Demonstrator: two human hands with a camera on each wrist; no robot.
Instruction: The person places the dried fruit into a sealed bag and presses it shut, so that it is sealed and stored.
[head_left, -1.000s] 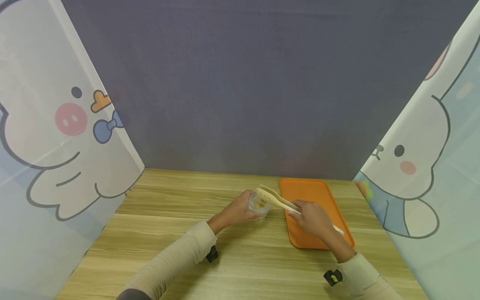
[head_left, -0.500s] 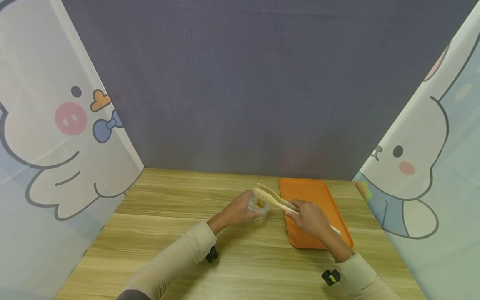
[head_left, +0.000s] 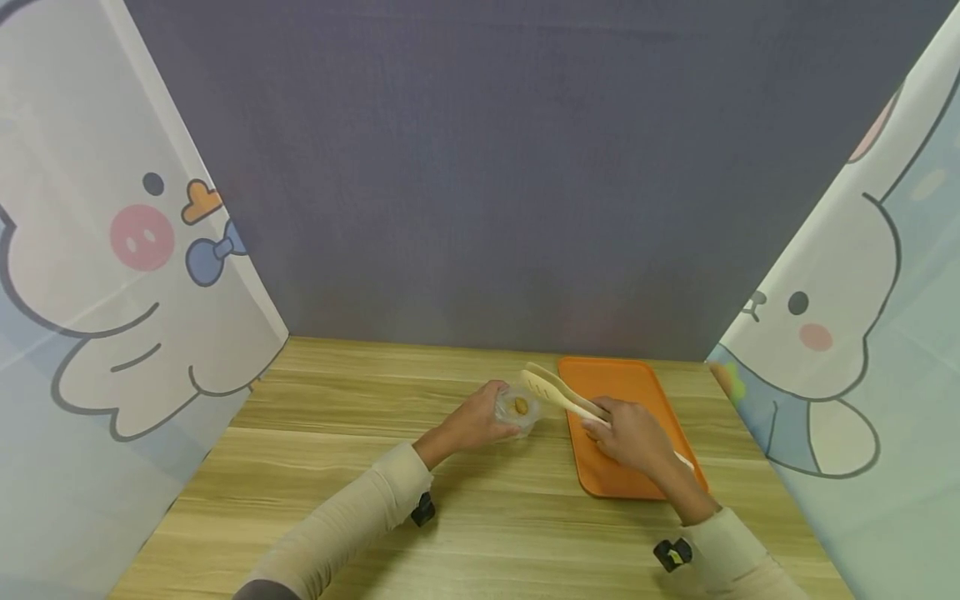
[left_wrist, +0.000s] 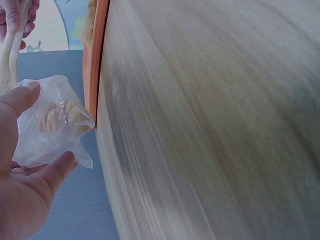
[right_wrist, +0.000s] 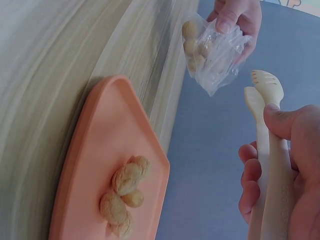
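Note:
My left hand point(head_left: 480, 417) grips a clear plastic bag point(left_wrist: 60, 145) by its side and keeps its mouth spread. Several tan, roundish, nut-like pieces point(right_wrist: 190, 47) lie in the bag, seen through the plastic. My right hand point(head_left: 633, 433) holds a pair of cream tongs point(head_left: 551, 387) with slotted tips. The tongs point left toward the bag, and nothing shows between their tips point(right_wrist: 267, 82). Below the right hand lies an orange tray point(head_left: 622, 379). More tan, wrinkled pieces point(right_wrist: 125, 180) are heaped on that tray in the right wrist view; in the head view the hand hides them.
The wooden table point(head_left: 337, 392) runs back to a dark grey cloth panel point(head_left: 480, 183). Pale panels with cartoon animals point(head_left: 832, 317) flank it on both sides. Black wrist mounts point(head_left: 423, 508) sit below both cuffs.
The tongs have drawn back to the right from the bag's mouth. A tan piece that their tips partly covered now shows plainly in the bag. My left hand has stayed put.

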